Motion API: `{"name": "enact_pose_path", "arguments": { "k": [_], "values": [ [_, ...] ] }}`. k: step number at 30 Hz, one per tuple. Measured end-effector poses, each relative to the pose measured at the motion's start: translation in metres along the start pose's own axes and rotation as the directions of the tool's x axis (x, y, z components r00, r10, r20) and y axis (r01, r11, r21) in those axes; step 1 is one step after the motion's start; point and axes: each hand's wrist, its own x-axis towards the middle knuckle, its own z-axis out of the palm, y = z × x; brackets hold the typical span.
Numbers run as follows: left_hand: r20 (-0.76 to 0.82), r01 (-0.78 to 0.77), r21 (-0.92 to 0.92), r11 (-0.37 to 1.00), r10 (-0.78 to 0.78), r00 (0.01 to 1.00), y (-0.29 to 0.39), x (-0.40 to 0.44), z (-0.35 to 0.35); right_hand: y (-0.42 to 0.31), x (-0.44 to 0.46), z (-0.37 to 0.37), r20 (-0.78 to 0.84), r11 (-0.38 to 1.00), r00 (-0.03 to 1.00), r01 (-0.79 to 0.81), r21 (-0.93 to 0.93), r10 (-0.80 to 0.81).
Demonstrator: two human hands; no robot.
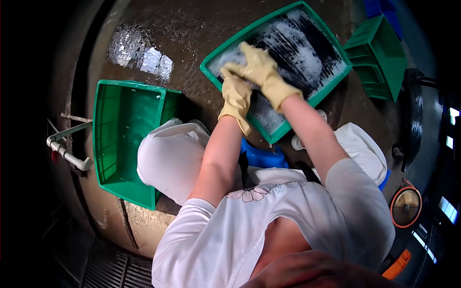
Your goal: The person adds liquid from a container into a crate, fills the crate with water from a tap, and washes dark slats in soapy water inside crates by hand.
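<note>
Extending forward and down, both bare forearms lead into pale yellow rubber gloves that meet over the green tub [322,94], inside its left corner. The right hand [260,66] crosses the near right edge and lies uppermost, its thumb apart from fingers that point toward the far left edge. The left hand [235,92] comes over the near left edge, its cuff outside the rim and its fingers beneath the right hand. The tub rests on the wet floor [187,36] and contains white foam [307,60] over dark, ridged matter [276,41], most exposed toward the far and right sides.

To the left of the tub, well apart, a green crate [137,120] stands with its hollow side showing; the left knee [168,153] overlaps its near right side. A second green crate [391,62] stands tilted just beside the tub's right corner. A blue object [266,156] sits between the knees, close to the near corner. A white pipe [69,156] juts out past the left crate.

Whether either hand grips anything cannot be determined: the right hand is blurred, its palm side out of sight, and the left fingers are covered. The dark matter cannot be identified under the foam. The picture's margins fall into black, cutting off a blue container [382,9] at top right.
</note>
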Motion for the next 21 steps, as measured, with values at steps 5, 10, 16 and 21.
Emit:
{"name": "enact_pose_path", "arguments": {
  "k": [5,10,16,21],
  "values": [
    [0.277,0.076,-0.887,-0.456,-0.392,0.877,0.006,-0.007,0.011,-0.008,-0.031,0.024,-0.271,0.97,0.931,0.241,-0.04,-0.243],
    [0.312,0.332,-0.941,-0.071,-0.567,0.762,-0.01,0.005,0.027,0.008,0.006,0.005,-0.135,0.996,0.991,0.036,0.084,-0.024],
    [0.417,0.189,-0.712,-0.676,-0.191,0.888,0.012,0.003,0.002,-0.006,-0.018,0.013,-0.296,0.974,0.929,0.198,-0.107,-0.221],
    [0.205,0.074,-0.841,-0.537,-0.188,0.96,0.014,-0.01,0.0,-0.02,-0.034,0.026,-0.18,0.897,0.968,0.231,0.378,-0.174]
  ]
}}
